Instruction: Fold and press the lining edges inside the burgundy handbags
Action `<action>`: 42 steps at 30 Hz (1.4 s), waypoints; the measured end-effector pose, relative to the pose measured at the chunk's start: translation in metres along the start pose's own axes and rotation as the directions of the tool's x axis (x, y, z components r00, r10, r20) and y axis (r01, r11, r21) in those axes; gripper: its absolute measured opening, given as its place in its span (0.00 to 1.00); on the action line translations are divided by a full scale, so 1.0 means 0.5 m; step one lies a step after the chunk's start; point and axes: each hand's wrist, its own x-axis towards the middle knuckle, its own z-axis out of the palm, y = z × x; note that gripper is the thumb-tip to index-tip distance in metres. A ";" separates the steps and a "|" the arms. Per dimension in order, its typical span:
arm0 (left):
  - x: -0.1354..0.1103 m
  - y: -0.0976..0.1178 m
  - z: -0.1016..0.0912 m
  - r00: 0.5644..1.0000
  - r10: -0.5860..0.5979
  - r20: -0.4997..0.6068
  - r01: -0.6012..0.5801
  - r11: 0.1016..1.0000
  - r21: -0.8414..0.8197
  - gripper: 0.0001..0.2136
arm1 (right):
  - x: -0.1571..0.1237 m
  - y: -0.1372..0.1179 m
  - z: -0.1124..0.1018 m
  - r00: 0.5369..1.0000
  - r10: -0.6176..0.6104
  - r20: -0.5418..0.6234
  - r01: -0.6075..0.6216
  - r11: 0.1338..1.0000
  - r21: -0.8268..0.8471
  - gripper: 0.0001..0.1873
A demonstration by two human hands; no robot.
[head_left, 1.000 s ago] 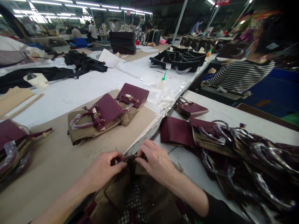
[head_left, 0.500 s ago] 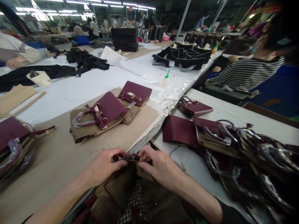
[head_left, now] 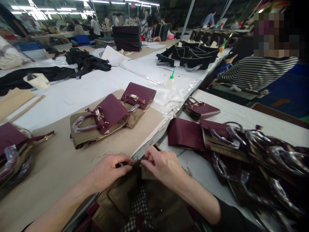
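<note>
An olive-lined handbag with burgundy parts lies spread below my hands at the table edge. My left hand pinches its top rim between thumb and fingers. Close beside it, my right hand pinches the same rim, the fingertips of both hands almost meeting. Checked black-and-white cloth shows under the bag's opening. The exact piece between the fingertips is partly hidden. Just beyond my hands, a burgundy handbag with plastic-wrapped handles rests on brown paper, touching a second burgundy handbag.
Wrapped handbags are piled on the right-hand table. Another handbag lies at far left. A green-tipped bottle and black bag pieces stand farther back. A person in a striped top sits at right.
My right hand has shifted slightly left and up, closing in toward the left along the rim. The view has turned a little. The person at far left has moved partly out of sight.
</note>
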 end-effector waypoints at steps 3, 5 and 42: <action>0.002 -0.001 -0.004 0.999 0.010 0.046 -0.008 0.999 -0.037 0.09 | 0.008 -0.003 -0.009 0.999 -0.037 0.027 0.038 0.998 -0.053 0.09; 0.004 -0.001 -0.006 0.997 0.007 0.072 -0.003 0.998 -0.059 0.09 | 0.015 -0.003 -0.015 0.996 -0.089 0.029 0.091 0.993 -0.074 0.08; -0.124 0.029 -0.031 0.968 -0.247 -0.043 0.246 0.902 0.355 0.15 | 0.046 0.014 -0.005 0.957 -0.276 0.093 0.229 0.911 0.343 0.10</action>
